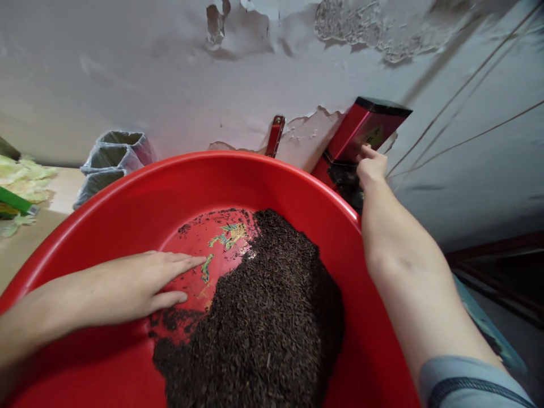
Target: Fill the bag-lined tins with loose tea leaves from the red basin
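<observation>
While the left hand [140, 283] lies flat and wide open on the bare floor of a big red basin [127, 181], palm down with the fingers stretched out together, the right hand [371, 165] reaches out past the far rim. Just beyond the left fingertips the basin floor shows a painted bird pattern [229, 233] in green and yellow. Beside it begins a heap of dark crumbled leaves [272, 317], which fills the side of the basin between the two forearms; scattered bits lie under and below the left thumb.

The right hand rests against a red box [361, 133] with a black rim, which stands tilted outside the basin, leaning toward the wall. The thumb touches the box's face, but the other fingers are hidden behind the knuckles, so I cannot tell whether that hand grips the box or only steadies it. Directly below this hand, more of the dark leaves [346, 184] show at the box's lower, open end. To the left of the right hand, a red handle [275, 135] sticks up behind the rim.

Far out past the left forearm, grey bags [113, 158] with open mouths stand on a tan surface [25, 238], alongside pale green leaves [23, 175]. The wall [127, 68] behind has peeling paint, and thin wires [467, 90] run across it above the right arm.
</observation>
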`<state>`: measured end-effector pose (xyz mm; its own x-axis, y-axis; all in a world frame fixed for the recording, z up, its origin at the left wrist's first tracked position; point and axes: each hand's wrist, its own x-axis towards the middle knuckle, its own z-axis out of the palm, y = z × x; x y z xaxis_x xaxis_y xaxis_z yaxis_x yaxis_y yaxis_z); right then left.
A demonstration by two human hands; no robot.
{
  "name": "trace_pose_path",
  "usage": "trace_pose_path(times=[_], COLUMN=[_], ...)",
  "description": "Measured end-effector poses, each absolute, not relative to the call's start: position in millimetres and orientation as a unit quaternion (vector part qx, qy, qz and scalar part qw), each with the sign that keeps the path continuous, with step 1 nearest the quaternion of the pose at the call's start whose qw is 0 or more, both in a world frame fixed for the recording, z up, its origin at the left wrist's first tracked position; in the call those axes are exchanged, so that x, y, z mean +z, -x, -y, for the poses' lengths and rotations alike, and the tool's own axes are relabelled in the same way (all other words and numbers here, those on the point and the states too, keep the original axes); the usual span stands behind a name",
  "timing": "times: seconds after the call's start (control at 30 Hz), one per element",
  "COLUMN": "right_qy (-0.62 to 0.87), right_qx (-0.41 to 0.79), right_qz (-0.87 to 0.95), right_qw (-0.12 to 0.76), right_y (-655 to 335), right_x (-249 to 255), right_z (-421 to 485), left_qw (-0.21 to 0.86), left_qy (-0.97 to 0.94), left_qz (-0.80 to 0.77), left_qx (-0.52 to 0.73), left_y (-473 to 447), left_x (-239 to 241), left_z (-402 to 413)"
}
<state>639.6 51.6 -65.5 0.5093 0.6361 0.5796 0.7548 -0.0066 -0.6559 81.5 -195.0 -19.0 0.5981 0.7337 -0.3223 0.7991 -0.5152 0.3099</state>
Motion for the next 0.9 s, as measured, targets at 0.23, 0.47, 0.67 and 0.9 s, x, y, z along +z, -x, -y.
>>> trace_pose_path(times=[0.23,0.47,0.67,0.9], right_qy=[0.745,0.766,0.752,0.635], right_qx=[-0.021,-0.020,-0.026,-0.040], right_qz=[0.366,0.345,0.422,0.655], right_qw=[0.558,0.542,0.506,0.408], right_y=[-631,-609,-578,-459], right_x=[-52,-35,6,5], right_z=[-47,-41,-21,52], left_qw=[0.211,0.223,0.215,0.203], left_qy=[-0.862,-0.859,-0.871,-0.890], left_qz=[-0.455,-0.450,-0.430,-0.400], left_qx=[-0.076,-0.095,-0.100,-0.085], left_y=[-79,-83,-90,-91], left_x=[-21,-19,-6,11], left_z=[193,191,197,205])
